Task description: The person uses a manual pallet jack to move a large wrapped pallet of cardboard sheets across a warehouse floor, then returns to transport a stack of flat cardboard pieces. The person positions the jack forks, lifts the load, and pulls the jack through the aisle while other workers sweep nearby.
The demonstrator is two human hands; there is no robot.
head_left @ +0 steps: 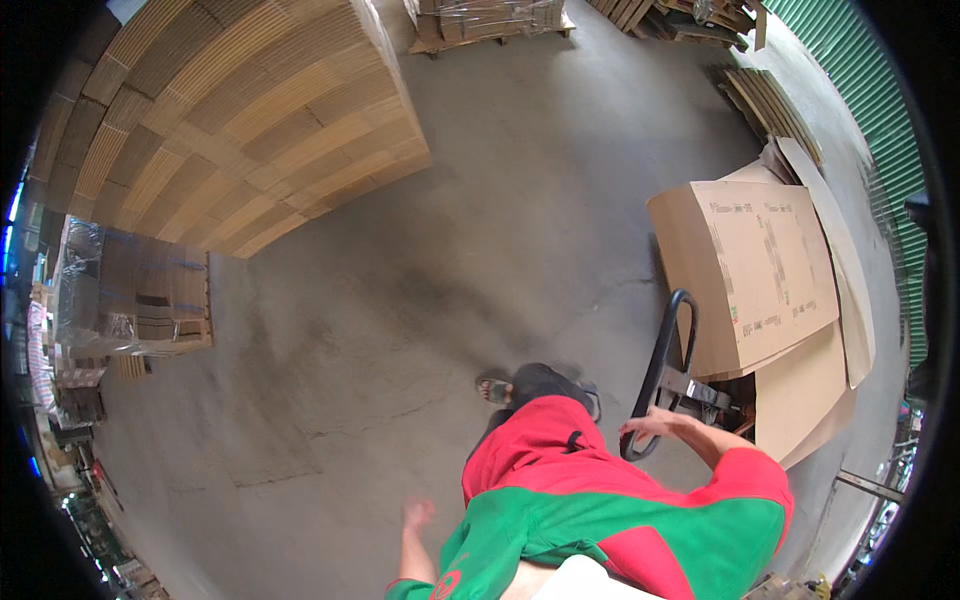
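Note:
My right hand [652,425] lies over the lower end of a black loop handle [660,360], its fingers curled across the bar. The handle looks like a pallet jack's; a grey metal shaft [702,391] runs from it toward large brown cardboard boxes [775,265]. These hide the jack's lower part. Away to the left, my left hand [418,512] hangs low at my side, smeared by motion, with nothing visible near it. Its fingers are too blurred to read.
A tall stack of flat cardboard [260,110] stands at the far left, with a film-wrapped pallet load [135,285] nearer. Another wrapped pallet [490,18] is at the back. Wooden pallets [775,110] lean by the green corrugated wall [860,80]. Grey concrete floor [400,300] stretches between them.

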